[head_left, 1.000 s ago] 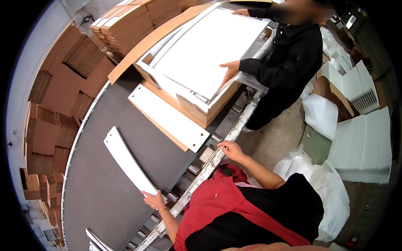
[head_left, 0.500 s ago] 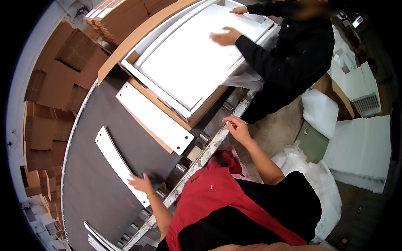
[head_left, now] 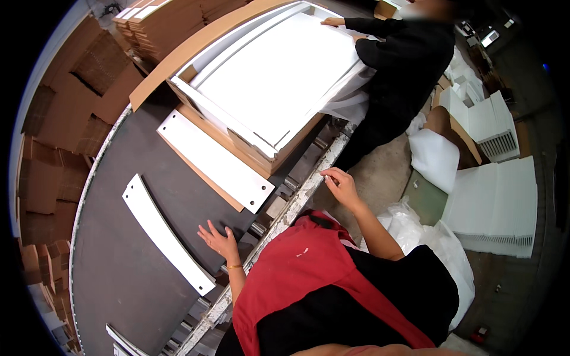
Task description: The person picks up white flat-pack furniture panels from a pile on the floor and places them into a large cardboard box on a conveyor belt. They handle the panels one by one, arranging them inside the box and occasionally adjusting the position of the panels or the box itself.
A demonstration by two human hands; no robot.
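The left hand (head_left: 218, 240) lay flat on the dark counter (head_left: 119, 279), fingers spread wide and gripping nothing, just beside the near end of one long, curved white strip (head_left: 163, 231) that ran away across the belt. The right hand (head_left: 338, 185) hovered at the counter's pale metal edge rail (head_left: 297, 204), fingers loosely curled and open, nothing held. Further out sat one flat white panel (head_left: 215, 159) with holes near its ends, lying on a strip of brown board, and beyond it one large open cardboard box (head_left: 261, 95) packed with white panels. A co-worker in a black top (head_left: 404, 65) stood at the box's far side, one hand (head_left: 332, 22) on the top panel's corner. Behind the box, stacks of flattened cardboard (head_left: 160, 21) were piled. On the floor to the right stood two stacks of white foam pieces (head_left: 496, 204).
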